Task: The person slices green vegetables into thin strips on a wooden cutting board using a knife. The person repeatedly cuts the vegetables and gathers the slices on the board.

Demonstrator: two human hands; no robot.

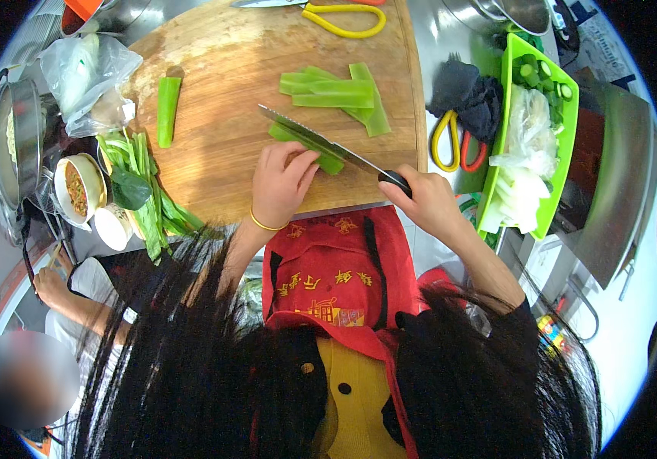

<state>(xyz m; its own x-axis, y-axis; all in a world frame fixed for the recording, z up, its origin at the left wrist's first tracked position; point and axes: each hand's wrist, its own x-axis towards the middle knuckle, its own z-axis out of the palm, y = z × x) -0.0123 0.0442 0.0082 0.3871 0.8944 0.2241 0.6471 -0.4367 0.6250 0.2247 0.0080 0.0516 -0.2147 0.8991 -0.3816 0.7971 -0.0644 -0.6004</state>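
Note:
My right hand (423, 198) is closed around the black handle of a kitchen knife (328, 144), whose blade points up and left. Below and beside the blade, my left hand (282, 181) rests its fingertips on a green vegetable piece (329, 163), pressing it to the round wooden cutting board (219, 172). The blade lies over part of that piece; whether it cuts into it I cannot tell. Several flat green vegetable strips (334, 94) overlap farther up the board. One more green piece (167, 112) lies alone at the board's left.
Yellow-handled scissors (344, 22) lie at the board's far edge. Leafy stalks (147, 195), a bowl of chopped food (78, 186) and a plastic bag (90, 80) stand left. Right are more scissors (447, 140) and a green basket (568, 137) of vegetables. Another person's hand (51, 286) shows lower left.

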